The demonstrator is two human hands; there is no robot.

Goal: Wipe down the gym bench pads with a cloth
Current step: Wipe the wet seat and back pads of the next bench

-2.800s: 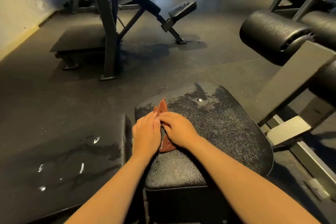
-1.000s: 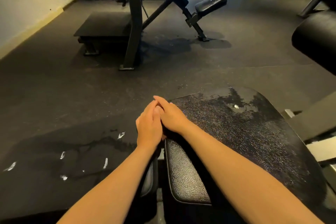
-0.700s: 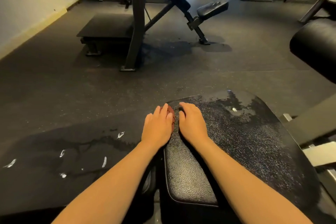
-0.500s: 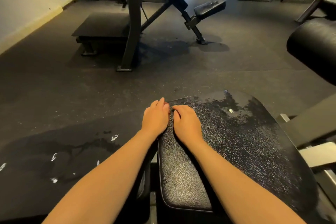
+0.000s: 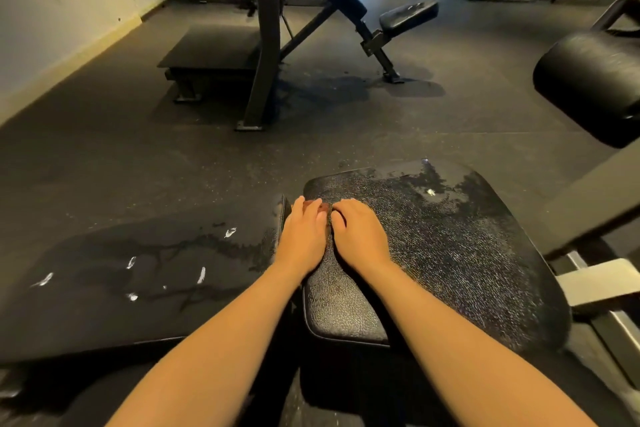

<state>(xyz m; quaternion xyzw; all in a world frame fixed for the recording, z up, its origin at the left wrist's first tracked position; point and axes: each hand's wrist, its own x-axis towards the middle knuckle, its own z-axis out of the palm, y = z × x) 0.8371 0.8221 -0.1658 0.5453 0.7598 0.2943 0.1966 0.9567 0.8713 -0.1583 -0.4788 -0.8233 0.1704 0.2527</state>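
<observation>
Both hands have slid from the middle of the seat pad (image 5: 450,253) to its far-left corner, and the cloth (image 5: 322,207), which earlier showed a loose flap between them, is now almost wholly covered. Only a reddish-brown sliver shows between the two sets of fingers.

The left hand (image 5: 303,236) lies flat with fairly straight fingers, pressing down over the seat pad's left edge. The right hand (image 5: 360,236) sits just beside it, knuckles bent and tips tucked toward the cloth. Whether they pinch it cannot be told.

The cloth looks thin, soft and light. It will likely bunch and fold under a push, so it is best held flat under spread palms rather than by a corner.

The seat pad is black pebbled vinyl with rounded corners and a piped rim. It is firm and cushioned, and speckled with a wet sheen that may let the cloth skid.

Left of the seat pad lies a smoother back pad (image 5: 138,270) with damp streaks. To the right of the seat pad hangs a cylindrical roller pad (image 5: 595,87).
</observation>
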